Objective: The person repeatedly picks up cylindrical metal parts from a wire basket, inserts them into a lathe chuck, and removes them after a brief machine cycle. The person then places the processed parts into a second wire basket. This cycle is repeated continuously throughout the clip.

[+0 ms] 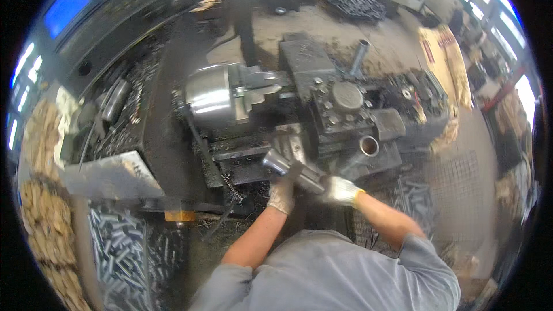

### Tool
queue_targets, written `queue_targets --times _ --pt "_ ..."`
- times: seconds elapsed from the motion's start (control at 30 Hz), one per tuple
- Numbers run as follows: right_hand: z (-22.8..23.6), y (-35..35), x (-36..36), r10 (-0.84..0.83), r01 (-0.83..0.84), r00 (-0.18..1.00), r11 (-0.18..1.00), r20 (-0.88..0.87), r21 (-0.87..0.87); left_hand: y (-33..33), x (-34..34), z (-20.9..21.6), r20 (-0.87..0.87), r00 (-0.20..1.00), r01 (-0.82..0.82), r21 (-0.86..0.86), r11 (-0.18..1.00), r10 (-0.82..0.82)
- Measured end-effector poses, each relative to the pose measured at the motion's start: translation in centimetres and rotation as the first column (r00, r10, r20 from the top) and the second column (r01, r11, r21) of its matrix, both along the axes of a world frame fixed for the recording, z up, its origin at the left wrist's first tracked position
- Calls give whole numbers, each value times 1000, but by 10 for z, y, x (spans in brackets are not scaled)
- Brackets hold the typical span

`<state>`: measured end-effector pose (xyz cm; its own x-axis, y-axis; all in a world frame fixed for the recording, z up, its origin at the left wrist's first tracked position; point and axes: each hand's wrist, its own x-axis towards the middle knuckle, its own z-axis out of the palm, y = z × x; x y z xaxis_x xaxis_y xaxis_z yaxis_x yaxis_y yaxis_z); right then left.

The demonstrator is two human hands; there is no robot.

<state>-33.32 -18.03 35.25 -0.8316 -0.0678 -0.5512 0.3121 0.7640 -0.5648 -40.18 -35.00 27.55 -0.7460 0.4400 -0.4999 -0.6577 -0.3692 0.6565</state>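
In front of me, both gloved hands are on a shiny steel cylinder (279, 162) that tilts down to the right, with a dark band across its middle. My left hand (281, 194), in a white glove, is closed under its middle. At the lower right end, my right hand (342, 190) is closed round it; motion blurs its fingers. Just beyond is a metal-turning lathe with a bright round chuck (210, 97) and stepped jaws. Right of the chuck stands a bolted square tool post (345, 99). An open-ended tube (368, 147) slants up beside my right hand.
Many small metal rods fill a bin (121, 256) at lower left. A pale panel (118, 178) leans beside the lathe. Another tube (360, 56) stands behind the tool post. Cardboard (446, 60) and a pile of metal parts (354, 3) lie farther back.
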Motion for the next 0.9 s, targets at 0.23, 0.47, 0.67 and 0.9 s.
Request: queue_targets --times 0.23,0.47,0.67,0.9 --pt "-54 49 68 -128 93 966 982 -224 -164 -11 5 -23 28 998 45 109 993 -48" --pt "68 207 302 -671 550 716 712 193 435 -39 -4 12 76 994 42 448 893 -84" --pt "64 161 174 -490 608 644 794 -587 5 -34 5 43 236 966 21 335 942 -106" --pt "42 58 -2 -316 357 761 933 -567 -40 -50 19 50 112 961 241 112 964 -253"
